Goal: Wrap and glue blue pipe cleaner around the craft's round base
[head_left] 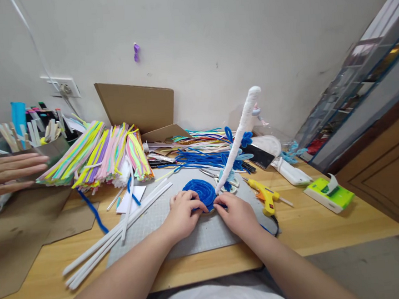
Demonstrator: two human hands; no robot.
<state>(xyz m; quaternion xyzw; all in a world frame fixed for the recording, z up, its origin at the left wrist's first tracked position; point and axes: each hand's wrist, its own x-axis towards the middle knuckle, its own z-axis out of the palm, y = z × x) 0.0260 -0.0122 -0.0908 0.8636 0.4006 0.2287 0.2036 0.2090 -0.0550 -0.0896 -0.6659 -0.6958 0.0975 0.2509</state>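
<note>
Blue chenille spiral (203, 190) between left grip (186, 214) and right grip (237, 213).
Fuzzy, tight coils; left pinches rim, right curled at edge, hold unclear.

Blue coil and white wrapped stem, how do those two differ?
The blue coil is a round spiral; the white stem is long and slim. The coil sits low, between the left hand and right hand; the stem slants up well above it.

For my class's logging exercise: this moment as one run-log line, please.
left hand: touching blue coil; right hand: at coil's right edge; white rod: tilted; yellow glue gun: right of hands
</note>
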